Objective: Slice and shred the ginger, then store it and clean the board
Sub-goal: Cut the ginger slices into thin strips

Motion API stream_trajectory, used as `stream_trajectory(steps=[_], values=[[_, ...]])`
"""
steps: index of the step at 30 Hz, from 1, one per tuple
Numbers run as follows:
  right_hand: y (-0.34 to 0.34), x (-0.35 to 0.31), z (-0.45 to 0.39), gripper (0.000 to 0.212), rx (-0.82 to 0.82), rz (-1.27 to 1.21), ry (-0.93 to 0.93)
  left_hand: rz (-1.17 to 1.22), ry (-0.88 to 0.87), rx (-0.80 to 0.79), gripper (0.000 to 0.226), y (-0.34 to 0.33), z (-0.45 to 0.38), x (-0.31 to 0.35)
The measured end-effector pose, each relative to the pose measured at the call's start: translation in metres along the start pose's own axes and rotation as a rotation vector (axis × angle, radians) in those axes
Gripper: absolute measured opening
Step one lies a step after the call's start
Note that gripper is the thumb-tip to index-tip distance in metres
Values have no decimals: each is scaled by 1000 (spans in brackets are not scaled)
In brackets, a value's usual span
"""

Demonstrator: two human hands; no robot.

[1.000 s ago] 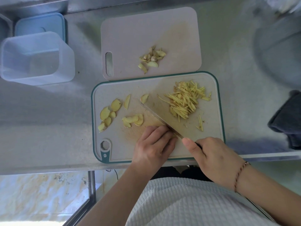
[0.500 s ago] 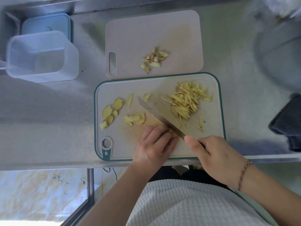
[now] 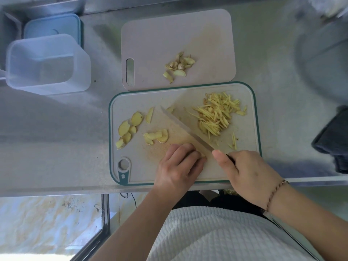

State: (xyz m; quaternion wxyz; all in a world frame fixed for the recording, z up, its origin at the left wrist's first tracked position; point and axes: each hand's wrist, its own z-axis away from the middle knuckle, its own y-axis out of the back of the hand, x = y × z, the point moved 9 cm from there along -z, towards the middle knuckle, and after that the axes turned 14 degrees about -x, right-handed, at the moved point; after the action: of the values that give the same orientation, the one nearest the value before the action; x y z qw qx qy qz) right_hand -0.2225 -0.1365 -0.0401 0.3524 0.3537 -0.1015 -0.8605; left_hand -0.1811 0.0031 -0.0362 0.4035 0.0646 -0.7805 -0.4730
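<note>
Two hands crowd the knife [image 3: 185, 128]; ginger under left hand [image 3: 178, 167] hidden.

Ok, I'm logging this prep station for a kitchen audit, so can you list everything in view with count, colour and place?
green-rimmed cutting board: one, beige with teal edge, counter front.
plain cutting board: one, pale pinkish, behind the first.
ginger shreds: one pile, yellow, right side of the green-rimmed board.
ginger slices: two loose groups, yellow, left side of that board.
ginger trimmings: small heap, tan, on the plain board.
knife: one, steel blade, diagonal across the front board.
clear container: one, translucent, counter left.
blue lid: one, behind the container.
dark cloth: one, right edge.
left hand: fingers curled, pressing down beside the blade.
right hand: grips the knife handle.
</note>
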Motion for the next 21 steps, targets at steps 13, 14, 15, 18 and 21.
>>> stream_trajectory(steps=[13, 14, 15, 18, 21], values=[[-14, -10, 14, 62, -93, -60, 20, -9, -31, -20, 9, -1, 3, 2], [-15, -9, 14, 63, -87, -49, 18, -9, -30, -26, 8, -1, 3, 2], [-15, -7, 13, 64, -79, -32, 14, -8, -31, -31, 8, 0, 4, 2], [-15, -7, 2, 70, -56, 9, 23, 9, -39, -32, 7, -1, 5, 2], [-16, -15, -13, 77, -43, 30, 72, 37, -29, -18, 6, 0, 4, -1]])
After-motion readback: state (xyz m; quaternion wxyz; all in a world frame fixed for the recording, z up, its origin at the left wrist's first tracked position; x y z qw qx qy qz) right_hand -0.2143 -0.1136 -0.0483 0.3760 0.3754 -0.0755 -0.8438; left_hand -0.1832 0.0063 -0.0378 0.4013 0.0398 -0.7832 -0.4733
